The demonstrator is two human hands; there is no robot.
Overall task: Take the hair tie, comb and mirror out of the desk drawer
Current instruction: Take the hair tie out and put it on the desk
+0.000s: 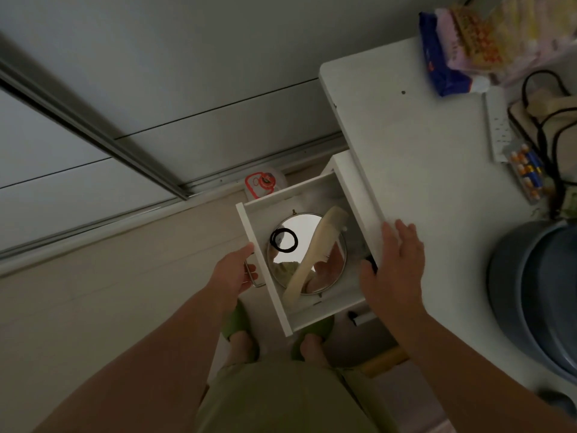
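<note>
The white desk drawer (265, 270) stands pulled out from under the desk. Inside lies a round mirror (304, 226), face up. A black hair tie (283, 240) rests on the mirror's left part. A cream comb (318, 245) lies diagonally across the mirror. My left hand (234, 270) grips the metal handle on the drawer's front panel. My right hand (395, 260) rests flat on the desk's edge, just right of the drawer, fingers spread and holding nothing.
The white desk top (421, 151) carries snack packets (468, 42) at the far corner, a power strip (499, 126), cables, batteries (527, 170) and a grey basin (537, 292) at right. A white and red bag (262, 182) sits on the floor behind the drawer.
</note>
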